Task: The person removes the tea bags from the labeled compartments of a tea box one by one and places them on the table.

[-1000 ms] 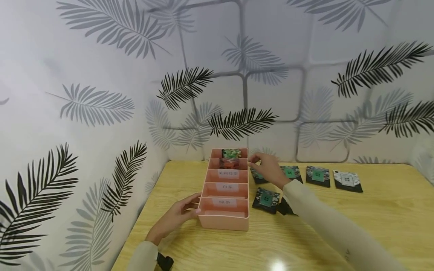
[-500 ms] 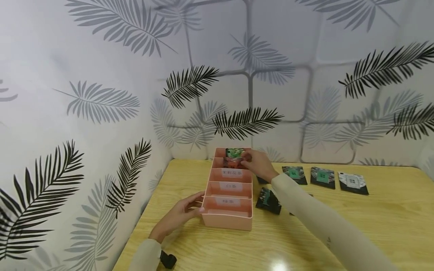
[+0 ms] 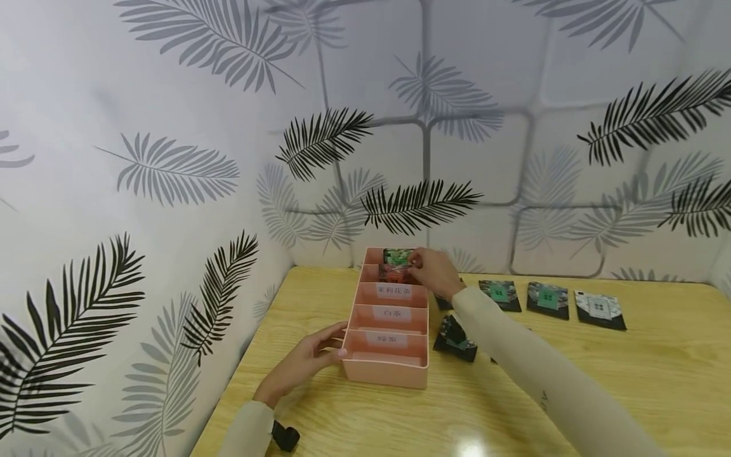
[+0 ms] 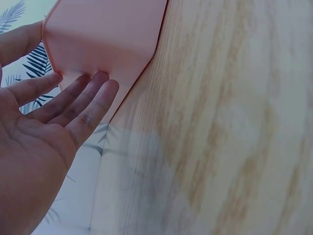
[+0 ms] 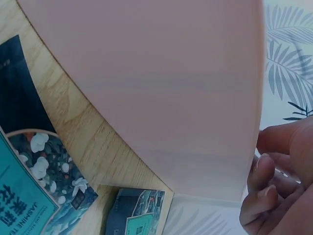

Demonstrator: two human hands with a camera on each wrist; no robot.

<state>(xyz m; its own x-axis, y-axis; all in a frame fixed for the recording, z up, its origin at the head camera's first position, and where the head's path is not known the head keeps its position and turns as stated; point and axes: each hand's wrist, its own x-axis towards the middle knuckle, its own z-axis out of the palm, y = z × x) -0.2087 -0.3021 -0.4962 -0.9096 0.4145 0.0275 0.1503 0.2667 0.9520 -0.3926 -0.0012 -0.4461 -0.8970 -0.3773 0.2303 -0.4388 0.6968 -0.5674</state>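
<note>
Left sleeve (image 3: 247, 431) is cut off at the bottom; small black device (image 3: 287, 437) beside it, details lost. My left hand (image 3: 308, 360) is relaxed, fingers only slightly bent, tips against the left wall of the pink box (image 3: 386, 374), thumb at its front corner. Box stands on the wooden table (image 3: 331, 425), five compartments running away from me; front three show paper labels (image 3: 391, 313), small print. Green packet (image 3: 398, 256) sits rearmost, red packet (image 3: 394, 273) in the next slot, lower parts out of sight. My right hand (image 3: 436, 270) is at their right edges, fingers curled; can't tell if it pinches either, box wall blocks the wrist view. Right of the box: dark packet (image 3: 462, 353), partly covered by something black; another mostly behind my hand; then two green-labelled packets (image 3: 499, 293) and a white packet (image 3: 599, 309). Right sleeve (image 3: 531, 362) hides some table. Right wrist view crops a "JASMINE TE…" packet (image 5: 36, 188).
</note>
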